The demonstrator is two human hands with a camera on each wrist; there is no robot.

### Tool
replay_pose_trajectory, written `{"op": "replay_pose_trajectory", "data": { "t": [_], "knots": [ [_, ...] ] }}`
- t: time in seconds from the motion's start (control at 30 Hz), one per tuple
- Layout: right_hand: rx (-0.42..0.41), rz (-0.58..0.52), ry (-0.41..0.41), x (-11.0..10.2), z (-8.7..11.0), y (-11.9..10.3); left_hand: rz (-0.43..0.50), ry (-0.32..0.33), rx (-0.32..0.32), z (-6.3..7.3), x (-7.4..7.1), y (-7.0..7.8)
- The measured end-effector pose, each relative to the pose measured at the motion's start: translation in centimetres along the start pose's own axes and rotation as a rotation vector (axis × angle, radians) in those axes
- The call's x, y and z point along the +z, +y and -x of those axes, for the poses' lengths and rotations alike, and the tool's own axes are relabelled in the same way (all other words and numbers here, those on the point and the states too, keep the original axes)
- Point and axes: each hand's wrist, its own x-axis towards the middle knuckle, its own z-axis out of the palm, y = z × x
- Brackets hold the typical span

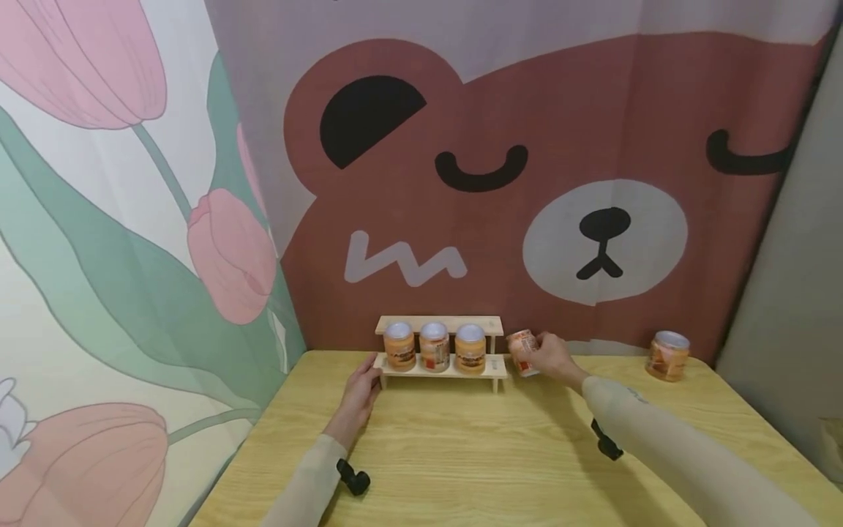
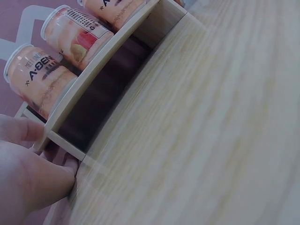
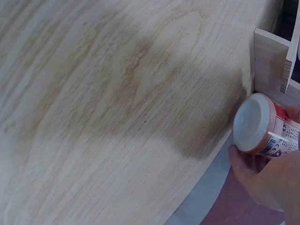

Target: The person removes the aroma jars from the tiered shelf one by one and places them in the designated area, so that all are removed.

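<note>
Left hand [image 1: 361, 388] pinches rack [image 1: 451, 369] end | right hand [image 1: 555, 359] grips tilted can [image 1: 518, 350], counter [image 1: 461, 454] back edge | bumping rack could topple shelved cans [image 1: 435, 347]

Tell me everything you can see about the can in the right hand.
The can is short and cylindrical, its orange label printed with a red patch, small text and a barcode. One end is pale and recessed. It is tilted, gripped by the right hand, just to the right of the wooden rack. Whether it touches rack or table is unclear, as is its material.
</note>
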Motion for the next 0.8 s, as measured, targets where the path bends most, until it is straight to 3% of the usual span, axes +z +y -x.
{"op": "replay_pose_trajectory", "data": {
  "t": [0.2, 0.5, 0.8],
  "knots": [
    [-0.046, -0.087, 0.053, -1.1, 0.9, 0.5, 0.001, -0.003, -0.004, 0.2, 0.0, 0.2],
    [-0.066, -0.226, 0.128, -2.6, 2.0, 3.1, 0.006, 0.002, -0.007, 0.1, -0.3, 0.0],
    [-0.017, -0.217, 0.315, -4.5, 3.2, 5.7, 0.009, -0.009, -0.011, 0.1, 0.0, 0.4]
  ]
}}
